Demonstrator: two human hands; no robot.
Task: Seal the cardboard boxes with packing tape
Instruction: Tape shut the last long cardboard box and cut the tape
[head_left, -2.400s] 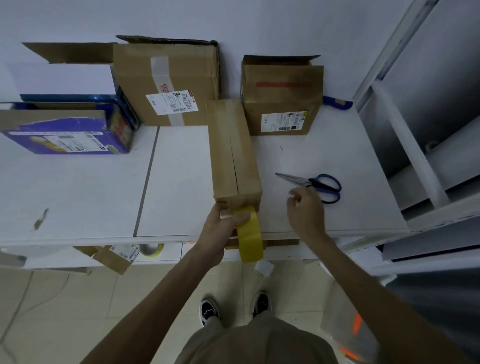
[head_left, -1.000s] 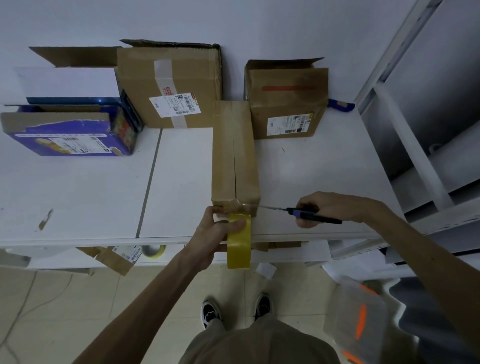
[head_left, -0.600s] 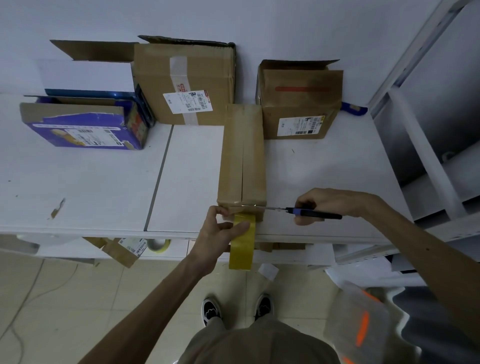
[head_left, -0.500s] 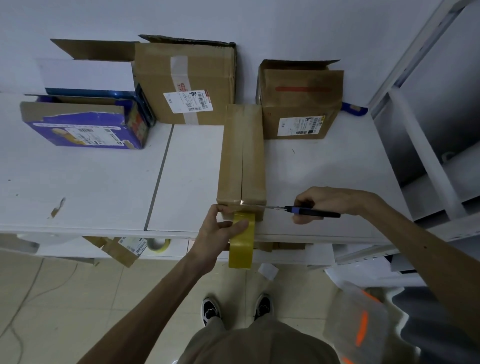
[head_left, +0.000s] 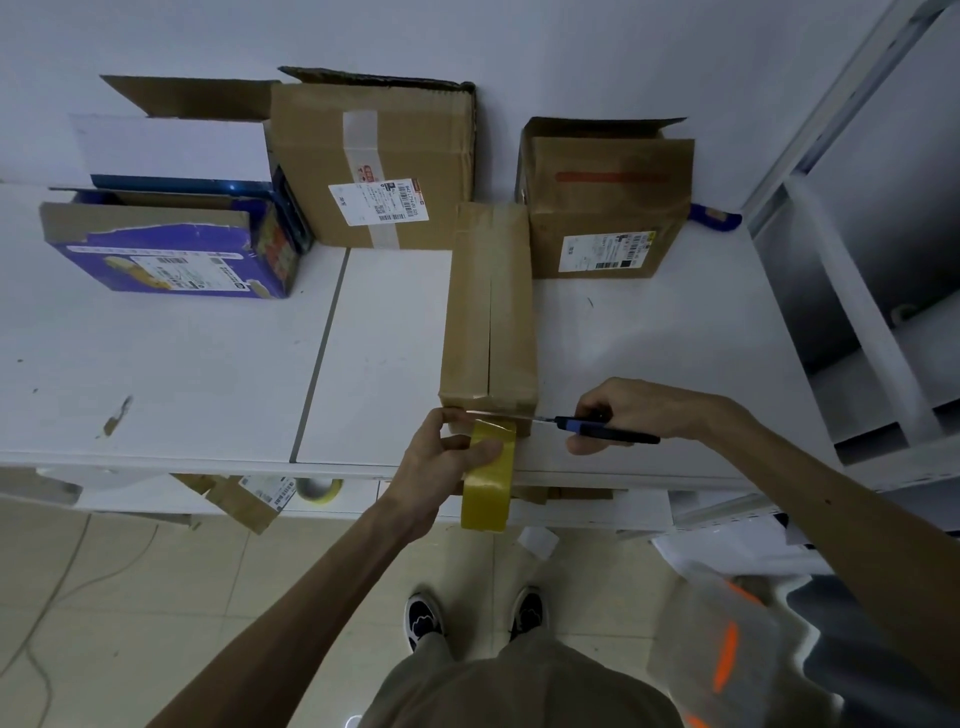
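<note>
The right hand (head_left: 623, 410) hides scissors (head_left: 587, 427) handles; left hand (head_left: 441, 467) grips tape roll (head_left: 485, 493).

Both arms reach forward: the left hand (head_left: 441, 462) curls its fingers round the tape roll (head_left: 487, 499), the right hand (head_left: 623, 408) grips scissors (head_left: 608, 432).

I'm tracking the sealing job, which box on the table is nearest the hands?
The long narrow brown box in the middle; its near end sits beside the yellow tape roll. The others sit back by the wall.
</note>
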